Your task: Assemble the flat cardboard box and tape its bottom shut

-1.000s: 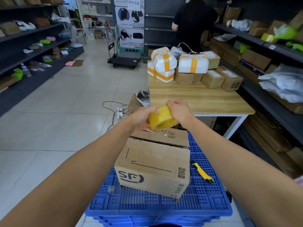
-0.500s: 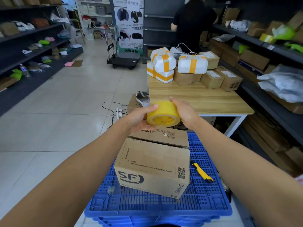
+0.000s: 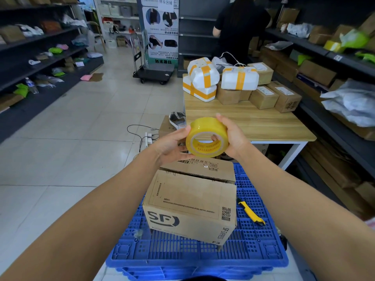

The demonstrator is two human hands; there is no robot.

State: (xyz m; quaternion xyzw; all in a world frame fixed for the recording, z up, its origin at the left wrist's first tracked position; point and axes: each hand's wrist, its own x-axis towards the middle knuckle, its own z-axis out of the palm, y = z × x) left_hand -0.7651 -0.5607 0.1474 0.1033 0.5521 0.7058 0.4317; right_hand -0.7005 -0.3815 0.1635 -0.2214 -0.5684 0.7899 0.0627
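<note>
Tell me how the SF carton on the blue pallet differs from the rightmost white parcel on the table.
The SF carton is brown printed cardboard; the white parcel is white with orange tape bands. The carton's flaps show no tape; the parcel is bound with tape. The carton rests on the blue pallet; the parcel sits atop brown boxes. Both are boxy.

The yellow tape roll [image 3: 205,124] has risen clear of the SF cardboard box [image 3: 190,201] and tipped so its open core faces the camera, with the left grip [image 3: 170,145] now cupping its left edge and the right grip [image 3: 233,136] moved to its right side.
</note>
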